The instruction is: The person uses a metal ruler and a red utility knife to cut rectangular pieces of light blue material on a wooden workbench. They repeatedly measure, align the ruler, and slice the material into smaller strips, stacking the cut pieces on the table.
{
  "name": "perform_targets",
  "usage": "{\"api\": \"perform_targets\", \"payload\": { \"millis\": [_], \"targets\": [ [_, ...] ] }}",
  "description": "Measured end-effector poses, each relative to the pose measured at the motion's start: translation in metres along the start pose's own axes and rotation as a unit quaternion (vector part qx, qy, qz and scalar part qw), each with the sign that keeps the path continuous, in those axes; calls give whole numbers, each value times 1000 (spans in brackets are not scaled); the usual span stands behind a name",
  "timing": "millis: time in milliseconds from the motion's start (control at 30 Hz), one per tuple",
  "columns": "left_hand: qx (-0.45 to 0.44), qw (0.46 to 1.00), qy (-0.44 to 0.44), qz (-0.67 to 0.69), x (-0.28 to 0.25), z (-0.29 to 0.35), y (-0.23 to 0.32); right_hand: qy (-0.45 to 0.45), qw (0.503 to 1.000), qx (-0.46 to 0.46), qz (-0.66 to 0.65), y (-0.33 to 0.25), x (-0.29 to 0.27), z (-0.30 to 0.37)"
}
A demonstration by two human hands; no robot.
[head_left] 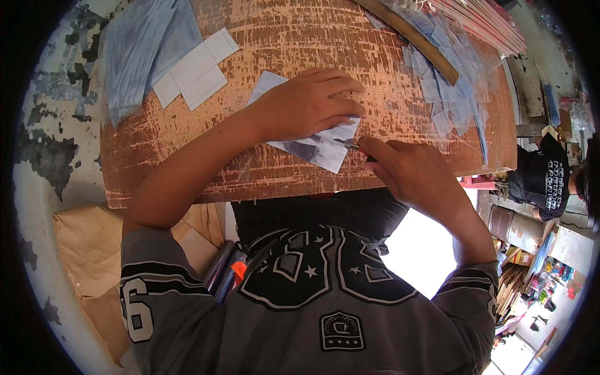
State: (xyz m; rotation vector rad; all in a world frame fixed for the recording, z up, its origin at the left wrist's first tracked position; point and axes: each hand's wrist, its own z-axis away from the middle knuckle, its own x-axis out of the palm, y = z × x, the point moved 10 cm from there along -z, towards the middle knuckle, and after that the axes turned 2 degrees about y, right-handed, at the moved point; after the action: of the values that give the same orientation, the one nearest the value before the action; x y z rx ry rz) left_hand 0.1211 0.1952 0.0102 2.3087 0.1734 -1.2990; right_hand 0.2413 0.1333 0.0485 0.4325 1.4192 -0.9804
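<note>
Your left hand [315,103] is lying unclenched on the paper [310,152], which is slanting lengthwise down-right toward your right hand [406,167], gripping a red tool [363,150] there.

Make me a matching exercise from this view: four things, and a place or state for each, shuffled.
Things:
1. Left hand
2. Right hand
3. White card
4. Pink sticks

Places and states:
A. At the far right of the table
B. Gripping a tool that shows red and black
C. Beside the bluish stack on the left
D. Lying across the grey-blue sheet in mid-view

Pairs: 1-D, 2-B, 3-C, 4-A
</note>
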Motion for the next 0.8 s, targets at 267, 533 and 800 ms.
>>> {"api": "perform_targets", "payload": {
  "millis": [267,533,800],
  "targets": [
    [-3,1000,-4,7,0,0,-1,-25,999,29,-7,7,3,3],
    [-4,1000,-2,10,0,-1,-1,3,1000,9,-12,8,1,9],
    [-11,1000,-7,22,-1,-1,-3,-30,999,39,-10,15,6,14]
  ]
}}
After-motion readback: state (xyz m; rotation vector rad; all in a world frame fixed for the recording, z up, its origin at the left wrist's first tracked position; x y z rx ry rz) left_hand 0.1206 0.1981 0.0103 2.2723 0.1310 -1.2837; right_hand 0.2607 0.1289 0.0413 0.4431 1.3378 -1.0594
